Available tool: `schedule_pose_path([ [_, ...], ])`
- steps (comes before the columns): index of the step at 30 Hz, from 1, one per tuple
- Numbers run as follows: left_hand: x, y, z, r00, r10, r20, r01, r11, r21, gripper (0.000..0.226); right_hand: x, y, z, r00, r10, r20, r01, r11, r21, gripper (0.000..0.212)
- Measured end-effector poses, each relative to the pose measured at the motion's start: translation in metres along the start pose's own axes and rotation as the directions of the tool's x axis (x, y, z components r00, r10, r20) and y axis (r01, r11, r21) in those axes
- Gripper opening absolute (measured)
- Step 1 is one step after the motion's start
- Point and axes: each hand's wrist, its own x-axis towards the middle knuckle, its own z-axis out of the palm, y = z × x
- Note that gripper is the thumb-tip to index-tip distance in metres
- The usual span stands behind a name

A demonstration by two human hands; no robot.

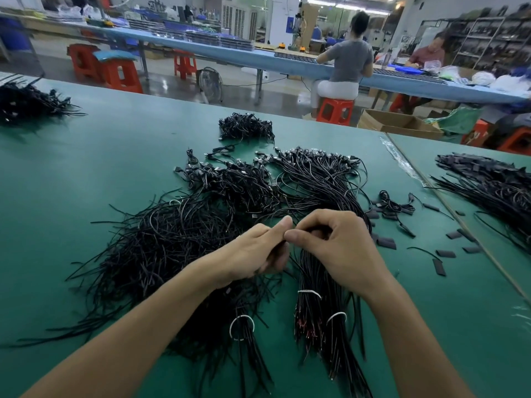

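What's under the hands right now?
Black cables: a loose pile under the left hand, a bundle tied with white bands under the right hand, all on the green table. Both hands pinch a cable; the fingers cover its end.

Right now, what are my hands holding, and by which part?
The left hand and the right hand each pinch thin black wires where the hands meet, over the banded bundle. Which part is gripped is hidden.
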Motion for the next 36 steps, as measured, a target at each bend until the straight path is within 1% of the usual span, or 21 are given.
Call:
schedule_pose_path([
  [1, -0.003, 0.001, -0.002, 0.999, -0.027, 0.045, 0.029, 0.999, -0.045, 0.071, 0.001, 0.0, 0.0, 1.0, -0.008, -0.029, 0.009, 1.0, 0.019, 0.011],
  [3, -0.007, 0.002, -0.005, 0.99, -0.029, 0.139, 0.064, 0.964, -0.258, 0.068, 0.003, -0.001, 0.001, 0.997, -0.021, -0.068, 0.026, 0.997, 0.074, 0.009],
  [6, -0.007, 0.006, -0.01, 0.979, 0.109, 0.171, 0.01, 0.817, -0.576, 0.058, 0.004, -0.002, 0.008, 0.997, -0.03, -0.069, 0.035, 0.997, 0.073, 0.016],
  [8, -0.005, 0.01, -0.011, 0.978, 0.179, 0.109, -0.054, 0.72, -0.692, 0.049, 0.003, 0.0, 0.015, 0.998, -0.041, -0.04, 0.042, 0.999, 0.019, 0.019],
  [12, 0.003, 0.015, -0.011, 0.97, 0.206, -0.125, -0.223, 0.57, -0.791, 0.04, 0.001, 0.004, 0.027, 1.0, 0.005, 0.021, -0.003, 0.994, -0.109, 0.029],
  [13, 0.007, 0.014, -0.011, 0.962, 0.203, -0.183, -0.267, 0.554, -0.789, 0.039, -0.001, 0.006, 0.029, 0.999, 0.022, 0.044, -0.015, 0.989, -0.145, 0.028],
  [14, 0.01, 0.011, -0.01, 0.947, 0.197, -0.253, -0.321, 0.589, -0.741, 0.039, -0.002, 0.007, 0.031, 0.997, 0.036, 0.068, -0.023, 0.984, -0.179, 0.025],
  [15, 0.013, 0.007, -0.009, 0.921, 0.196, -0.337, -0.375, 0.68, -0.63, 0.037, -0.004, 0.008, 0.033, 0.995, 0.046, 0.09, -0.026, 0.977, -0.21, 0.023],
  [16, 0.015, 0.004, -0.008, 0.88, 0.218, -0.421, -0.41, 0.796, -0.445, 0.033, -0.006, 0.008, 0.033, 0.993, 0.049, 0.107, -0.023, 0.972, -0.234, 0.022],
  [17, 0.015, 0.0, -0.007, 0.834, 0.272, -0.48, -0.413, 0.884, -0.217, 0.029, -0.007, 0.008, 0.033, 0.992, 0.044, 0.119, -0.014, 0.969, -0.247, 0.022],
  [18, 0.016, -0.003, -0.006, 0.805, 0.333, -0.49, -0.387, 0.922, -0.01, 0.027, -0.008, 0.007, 0.032, 0.991, 0.035, 0.131, -0.001, 0.967, -0.253, 0.023],
  [19, 0.015, -0.007, -0.005, 0.807, 0.373, -0.458, -0.352, 0.926, 0.135, 0.026, -0.009, 0.005, 0.03, 0.989, 0.023, 0.143, 0.014, 0.967, -0.254, 0.024],
  [20, 0.014, -0.01, -0.005, 0.835, 0.378, -0.401, -0.314, 0.924, 0.218, 0.026, -0.009, 0.003, 0.028, 0.988, 0.011, 0.151, 0.027, 0.969, -0.247, 0.026],
  [22, 0.011, -0.011, -0.003, 0.898, 0.34, -0.28, -0.262, 0.923, 0.281, 0.027, -0.009, 0.0, 0.023, 0.988, -0.013, 0.155, 0.048, 0.974, -0.22, 0.026],
  [23, 0.008, -0.01, -0.001, 0.919, 0.306, -0.248, -0.241, 0.935, 0.261, 0.032, -0.009, -0.002, 0.02, 0.989, -0.026, 0.146, 0.057, 0.976, -0.212, 0.024],
  [26, 0.001, -0.003, 0.0, 0.968, 0.163, -0.189, -0.158, 0.987, 0.04, 0.048, -0.007, -0.004, 0.009, 0.998, -0.055, 0.022, 0.057, 0.992, -0.112, 0.011],
  [29, -0.006, 0.001, -0.004, 0.995, 0.076, -0.072, -0.078, 0.997, -0.025, 0.058, -0.002, -0.006, 0.004, 0.992, -0.069, -0.109, 0.069, 0.998, -0.008, 0.012],
  [31, -0.011, 0.003, -0.007, 0.999, 0.033, 0.036, -0.028, 0.99, -0.136, 0.06, 0.0, -0.008, 0.006, 0.989, -0.065, -0.131, 0.07, 0.997, 0.035, 0.01],
  [32, -0.013, 0.005, -0.01, 0.995, 0.024, 0.094, -0.003, 0.977, -0.214, 0.059, 0.0, -0.008, 0.007, 0.99, -0.061, -0.126, 0.07, 0.995, 0.069, 0.008],
  [34, -0.014, 0.007, -0.013, 0.977, 0.051, 0.206, 0.037, 0.916, -0.401, 0.054, -0.001, -0.009, 0.011, 0.993, -0.037, -0.11, 0.055, 0.985, 0.161, 0.014],
  [36, -0.015, 0.01, -0.015, 0.956, 0.125, 0.265, 0.061, 0.799, -0.599, 0.049, -0.001, -0.009, 0.015, 0.995, 0.001, -0.099, 0.021, 0.975, 0.221, 0.021],
])
